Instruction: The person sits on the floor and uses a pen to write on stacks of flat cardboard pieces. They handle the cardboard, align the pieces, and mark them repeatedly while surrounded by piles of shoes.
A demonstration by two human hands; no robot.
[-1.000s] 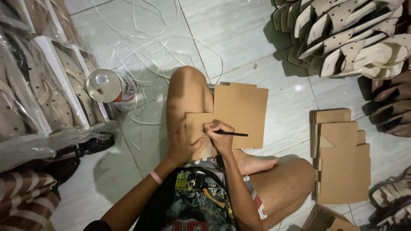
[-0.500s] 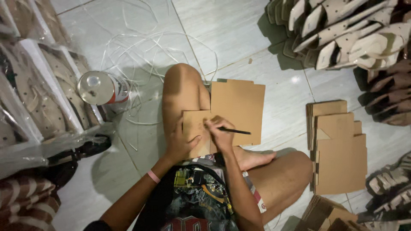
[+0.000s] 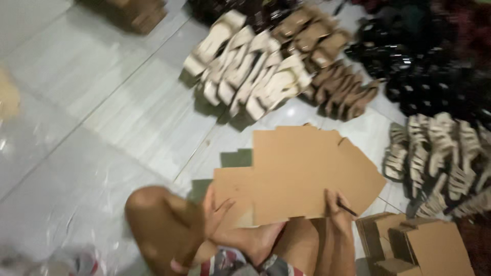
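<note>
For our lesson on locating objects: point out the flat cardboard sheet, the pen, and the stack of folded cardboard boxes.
Flat cardboard sheet [image 3: 307,174]: head view, middle of its brown face.
Pen [image 3: 348,209]: head view, dark shaft sticking out of the right hand [image 3: 336,207].
Stack of folded cardboard boxes [image 3: 424,245]: head view, top box's flat face.

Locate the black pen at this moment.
In the head view the black pen sits low and right of centre, in the right hand, against the lower right edge of the flat cardboard sheet and just above the folded cardboard boxes.

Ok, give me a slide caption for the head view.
Seated person's left hand and pen-holding right hand lift flat cardboard sheet beside rows of sandals.
</note>
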